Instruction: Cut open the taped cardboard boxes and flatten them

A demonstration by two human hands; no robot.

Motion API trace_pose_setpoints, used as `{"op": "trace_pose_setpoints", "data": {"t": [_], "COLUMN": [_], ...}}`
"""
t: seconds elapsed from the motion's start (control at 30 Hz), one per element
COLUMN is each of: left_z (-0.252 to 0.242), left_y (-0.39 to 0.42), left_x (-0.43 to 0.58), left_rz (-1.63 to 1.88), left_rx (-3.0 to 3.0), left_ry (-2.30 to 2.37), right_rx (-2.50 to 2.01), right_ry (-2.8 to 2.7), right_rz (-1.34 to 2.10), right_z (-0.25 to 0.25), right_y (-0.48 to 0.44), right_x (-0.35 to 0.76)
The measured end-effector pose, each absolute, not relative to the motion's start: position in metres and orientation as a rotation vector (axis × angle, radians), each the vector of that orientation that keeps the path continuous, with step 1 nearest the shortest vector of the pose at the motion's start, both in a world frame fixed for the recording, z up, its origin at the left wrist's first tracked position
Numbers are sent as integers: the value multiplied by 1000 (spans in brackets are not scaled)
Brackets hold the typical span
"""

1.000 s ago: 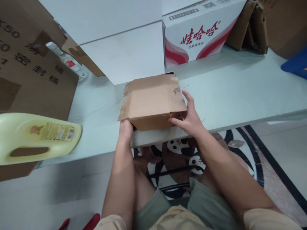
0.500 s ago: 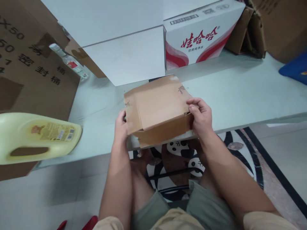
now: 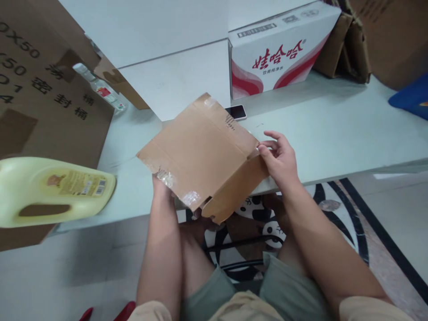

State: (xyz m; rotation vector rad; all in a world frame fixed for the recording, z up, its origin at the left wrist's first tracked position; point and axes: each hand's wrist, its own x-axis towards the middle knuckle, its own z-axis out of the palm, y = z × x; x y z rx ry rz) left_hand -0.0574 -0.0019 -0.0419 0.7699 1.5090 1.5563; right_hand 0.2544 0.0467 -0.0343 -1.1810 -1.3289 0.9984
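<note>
A small brown cardboard box [image 3: 200, 154] with torn tape on its flaps is lifted off the pale table [image 3: 334, 129] and tilted, its left side turned up toward me. My left hand [image 3: 159, 183] grips it from underneath at the lower left, mostly hidden behind the cardboard. My right hand [image 3: 279, 156] pinches the box's right corner with thumb and forefinger, the other fingers spread. A black phone [image 3: 236, 112] lies on the table just behind the box.
A yellow jug [image 3: 50, 191] lies on its side at the left table edge. A large brown carton [image 3: 40, 84] and a water bottle [image 3: 100, 87] stand behind it. A red-and-white carton [image 3: 277, 49] sits at the back, a blue object [image 3: 411, 96] far right.
The box has been lifted from the table edge and rotated, its left side rising. The phone behind it has come into view. My right hand shifted from the front face to the right corner.
</note>
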Motion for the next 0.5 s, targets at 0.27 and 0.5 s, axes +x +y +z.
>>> {"op": "trace_pose_setpoints", "data": {"t": [0.27,0.5], "left_z": [-24,-17], "left_y": [10,-1], "left_x": [-46,-38], "left_rz": [1772,1799], "left_rx": [565,603], "left_ry": [1257,1038], "right_rx": [-1332,-1110], "right_ry": [-1096,-1012], "right_rz": [1148,1633], "right_z": [-46,-35], "right_y": [57,42], "right_x": [254,230]}}
